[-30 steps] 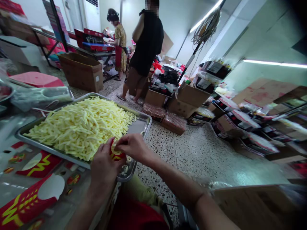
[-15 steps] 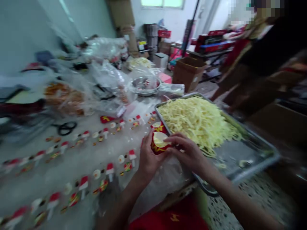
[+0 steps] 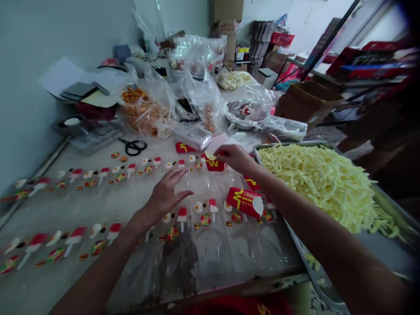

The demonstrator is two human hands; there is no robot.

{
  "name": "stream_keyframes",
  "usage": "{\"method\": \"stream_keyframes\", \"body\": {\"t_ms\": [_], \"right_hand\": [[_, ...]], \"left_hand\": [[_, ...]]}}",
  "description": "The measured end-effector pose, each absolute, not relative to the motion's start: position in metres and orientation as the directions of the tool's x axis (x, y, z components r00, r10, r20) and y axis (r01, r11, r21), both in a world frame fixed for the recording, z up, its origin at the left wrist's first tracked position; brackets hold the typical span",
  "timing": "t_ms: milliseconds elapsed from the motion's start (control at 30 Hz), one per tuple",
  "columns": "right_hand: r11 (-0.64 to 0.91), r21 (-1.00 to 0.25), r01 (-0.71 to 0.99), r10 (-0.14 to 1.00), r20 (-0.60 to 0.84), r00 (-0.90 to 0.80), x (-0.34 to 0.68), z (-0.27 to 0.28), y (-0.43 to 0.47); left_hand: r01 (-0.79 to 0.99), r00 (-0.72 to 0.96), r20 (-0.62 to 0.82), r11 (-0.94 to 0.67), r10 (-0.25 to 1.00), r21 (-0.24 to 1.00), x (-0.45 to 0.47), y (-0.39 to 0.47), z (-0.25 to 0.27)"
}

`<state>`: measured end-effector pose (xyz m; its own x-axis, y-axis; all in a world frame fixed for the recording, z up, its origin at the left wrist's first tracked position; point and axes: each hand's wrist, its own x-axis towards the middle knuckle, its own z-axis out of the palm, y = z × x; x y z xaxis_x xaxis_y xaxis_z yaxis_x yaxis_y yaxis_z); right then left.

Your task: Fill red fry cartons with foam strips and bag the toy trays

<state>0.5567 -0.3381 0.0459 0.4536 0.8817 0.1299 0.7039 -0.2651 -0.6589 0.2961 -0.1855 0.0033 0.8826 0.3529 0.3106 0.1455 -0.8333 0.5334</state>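
My right hand [image 3: 234,158] pinches the upper edge of a small red carton [image 3: 215,166] with a yellow zigzag, over the far row of small pieces. Fingers spread, my left hand [image 3: 168,193] hovers above the table, holding nothing. Between the hands and the table's near edge lies another red carton [image 3: 242,201] on its side, its white opening to the right. Part of a third carton [image 3: 252,183] shows beside my right forearm. Rows of miniature food pieces lie on clear plastic, such as a red-and-white popsicle [image 3: 182,215], a fried egg [image 3: 197,207] and a round pizza [image 3: 205,219].
A metal tray [image 3: 295,238] heaped with pale yellow strips [image 3: 315,183] is at the right. Black scissors [image 3: 133,147], a clear plastic box [image 3: 193,135], a flat red carton [image 3: 184,147] and a bag of orange pieces [image 3: 141,109] lie farther back. A cardboard box [image 3: 306,103] stands beyond.
Both hands were together around a red carton near the tray. My left hand has let go and moved left; my right hand now holds a carton farther back. The camera view has turned.
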Motion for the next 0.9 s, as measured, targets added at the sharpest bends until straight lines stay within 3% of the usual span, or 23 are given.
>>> {"method": "stream_keyframes", "body": {"t_ms": [200,333,400,467,533,600,667,733,800,900], "right_hand": [[-0.277,-0.685,0.674,0.948,-0.082,0.306,0.598,0.033,-0.373],[-0.291,-0.738,0.608,0.955,-0.190,0.227,0.605,0.008,-0.399],[-0.208,-0.664,0.718,0.978,-0.161,0.134,0.602,0.003,-0.400],[-0.124,-0.506,0.854,0.990,-0.117,0.075,0.597,0.002,-0.395],[-0.101,-0.351,0.931,0.992,-0.111,0.066,0.590,0.006,-0.389],[-0.119,-0.285,0.951,0.986,-0.150,0.079,0.585,0.012,-0.388],[-0.162,-0.334,0.929,0.984,-0.130,0.125,0.579,0.021,-0.398],[-0.262,-0.433,0.862,0.961,-0.032,0.276,0.570,0.031,-0.423],[-0.448,-0.477,0.756,0.853,0.024,0.521,0.555,0.039,-0.457],[-0.713,-0.402,0.574,0.641,-0.043,0.766,0.520,0.036,-0.504]], "left_hand": [[-0.006,0.930,0.334,-0.905,0.151,0.426,0.359,-0.221,-0.017],[-0.145,0.975,0.216,-0.888,-0.053,0.436,0.392,-0.238,-0.037],[-0.152,0.985,0.147,-0.879,-0.094,0.451,0.400,-0.242,-0.045],[-0.148,0.987,0.116,-0.880,-0.107,0.451,0.403,-0.244,-0.049],[-0.140,0.989,0.105,-0.887,-0.103,0.440,0.403,-0.245,-0.050],[-0.125,0.991,0.093,-0.890,-0.093,0.438,0.403,-0.245,-0.049],[-0.109,0.993,0.080,-0.887,-0.081,0.449,0.404,-0.243,-0.046],[-0.111,0.993,0.085,-0.880,-0.081,0.462,0.404,-0.241,-0.042],[-0.127,0.990,0.111,-0.886,-0.086,0.446,0.404,-0.242,-0.035],[-0.153,0.978,0.189,-0.925,-0.091,0.348,0.406,-0.257,-0.019]]}}
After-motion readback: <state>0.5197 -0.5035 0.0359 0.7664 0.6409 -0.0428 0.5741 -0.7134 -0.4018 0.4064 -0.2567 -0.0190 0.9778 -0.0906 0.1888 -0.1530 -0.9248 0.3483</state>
